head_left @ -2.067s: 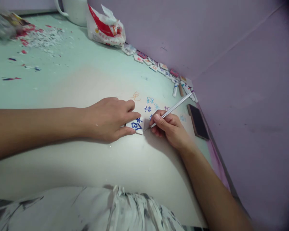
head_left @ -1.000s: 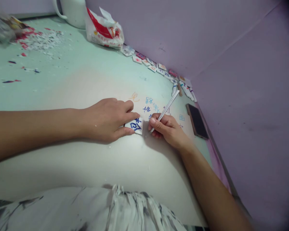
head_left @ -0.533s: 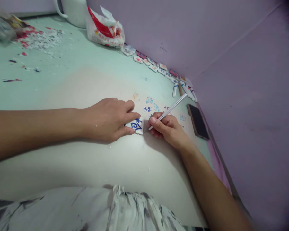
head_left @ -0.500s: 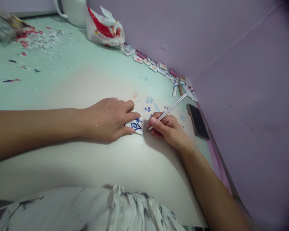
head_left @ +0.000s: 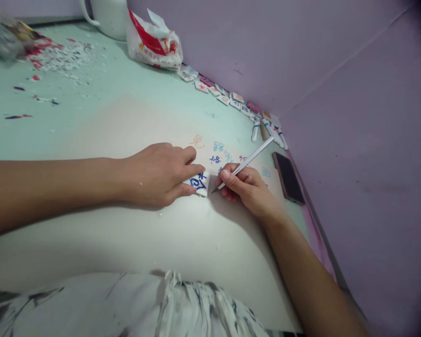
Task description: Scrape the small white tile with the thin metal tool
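Observation:
My left hand (head_left: 161, 173) lies on the table with its thumb and forefinger closed on the edges of a small white eraser (head_left: 200, 183). A dark blue character is drawn on the eraser's top. To its right, my right hand (head_left: 243, 187) grips a slim silver craft knife (head_left: 250, 157) like a pen. The knife slants down to the left, and its dark pointed tip is close to the eraser's near right corner. Whether the tip touches the eraser, I cannot tell. My right hand's lower fingers are curled beneath the knife, partly hidden.
Coloured characters (head_left: 215, 159) are written on the tabletop beyond my hands. A phone (head_left: 289, 178) lies at right. Marked erasers (head_left: 234, 104) and several pens (head_left: 272, 131) line the wall. A tissue pack (head_left: 154, 44), white jug (head_left: 108, 18) and red-white shavings (head_left: 65, 58) are farther back.
The craft knife has moved slightly down and left, so its dark tip now shows near the eraser's corner. My left hand and the eraser have hardly moved.

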`<action>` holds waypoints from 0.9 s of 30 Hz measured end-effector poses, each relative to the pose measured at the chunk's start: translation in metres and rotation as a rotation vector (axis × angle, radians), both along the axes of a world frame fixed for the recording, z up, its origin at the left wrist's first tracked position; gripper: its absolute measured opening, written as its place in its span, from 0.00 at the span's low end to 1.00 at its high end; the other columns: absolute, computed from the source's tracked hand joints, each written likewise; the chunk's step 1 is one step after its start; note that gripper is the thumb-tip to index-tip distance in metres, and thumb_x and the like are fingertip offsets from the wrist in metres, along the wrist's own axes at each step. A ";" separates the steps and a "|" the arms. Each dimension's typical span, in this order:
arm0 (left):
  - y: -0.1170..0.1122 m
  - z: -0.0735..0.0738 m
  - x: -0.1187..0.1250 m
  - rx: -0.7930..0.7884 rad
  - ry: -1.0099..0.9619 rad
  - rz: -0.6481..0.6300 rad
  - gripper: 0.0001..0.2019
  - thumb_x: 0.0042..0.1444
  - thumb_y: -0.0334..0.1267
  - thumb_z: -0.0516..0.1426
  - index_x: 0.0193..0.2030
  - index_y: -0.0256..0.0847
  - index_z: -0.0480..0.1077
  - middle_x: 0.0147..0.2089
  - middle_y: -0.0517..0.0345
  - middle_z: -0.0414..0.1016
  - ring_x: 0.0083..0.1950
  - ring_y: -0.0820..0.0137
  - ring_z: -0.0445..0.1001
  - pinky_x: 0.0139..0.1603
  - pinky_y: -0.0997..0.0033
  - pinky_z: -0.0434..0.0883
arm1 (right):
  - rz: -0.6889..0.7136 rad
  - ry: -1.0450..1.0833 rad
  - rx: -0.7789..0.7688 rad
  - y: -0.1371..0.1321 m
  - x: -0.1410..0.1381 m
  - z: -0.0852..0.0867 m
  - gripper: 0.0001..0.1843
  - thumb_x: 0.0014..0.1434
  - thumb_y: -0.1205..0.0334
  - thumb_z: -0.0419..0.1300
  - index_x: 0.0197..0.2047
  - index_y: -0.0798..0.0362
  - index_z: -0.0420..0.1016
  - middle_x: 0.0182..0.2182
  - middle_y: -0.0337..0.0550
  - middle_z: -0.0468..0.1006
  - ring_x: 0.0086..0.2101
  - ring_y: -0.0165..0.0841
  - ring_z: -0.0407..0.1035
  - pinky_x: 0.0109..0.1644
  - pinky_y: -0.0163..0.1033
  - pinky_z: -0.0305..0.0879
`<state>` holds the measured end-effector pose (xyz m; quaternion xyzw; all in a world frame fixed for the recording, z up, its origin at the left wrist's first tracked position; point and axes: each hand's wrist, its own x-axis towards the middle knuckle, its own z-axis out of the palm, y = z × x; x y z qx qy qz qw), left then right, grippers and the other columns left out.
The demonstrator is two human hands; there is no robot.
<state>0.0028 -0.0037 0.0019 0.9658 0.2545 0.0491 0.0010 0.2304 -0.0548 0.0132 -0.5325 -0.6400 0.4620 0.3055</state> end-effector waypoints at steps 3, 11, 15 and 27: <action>0.000 0.000 0.000 0.011 0.011 0.001 0.22 0.67 0.50 0.46 0.60 0.45 0.69 0.50 0.47 0.72 0.36 0.62 0.72 0.38 0.62 0.63 | 0.001 -0.010 0.005 0.000 0.000 0.000 0.31 0.55 0.31 0.62 0.22 0.54 0.72 0.22 0.38 0.69 0.20 0.25 0.59 0.24 0.34 0.57; -0.001 0.002 -0.001 0.010 0.019 -0.009 0.21 0.67 0.48 0.46 0.60 0.44 0.69 0.50 0.46 0.71 0.35 0.62 0.71 0.37 0.62 0.62 | 0.023 -0.020 0.040 0.000 -0.002 0.000 0.32 0.57 0.33 0.62 0.20 0.54 0.70 0.24 0.38 0.69 0.20 0.23 0.61 0.24 0.34 0.57; -0.001 0.001 0.000 0.012 0.012 -0.004 0.21 0.67 0.48 0.46 0.60 0.44 0.69 0.50 0.46 0.72 0.35 0.62 0.71 0.38 0.62 0.62 | 0.022 -0.003 0.024 0.000 -0.001 0.000 0.31 0.57 0.34 0.62 0.22 0.54 0.72 0.24 0.37 0.69 0.20 0.23 0.61 0.25 0.35 0.57; 0.000 0.000 0.000 0.013 0.007 0.006 0.21 0.67 0.49 0.47 0.61 0.45 0.69 0.50 0.47 0.72 0.36 0.63 0.71 0.38 0.64 0.62 | 0.015 0.003 -0.003 0.001 0.003 -0.001 0.30 0.56 0.34 0.63 0.25 0.55 0.76 0.23 0.37 0.69 0.20 0.24 0.61 0.24 0.34 0.57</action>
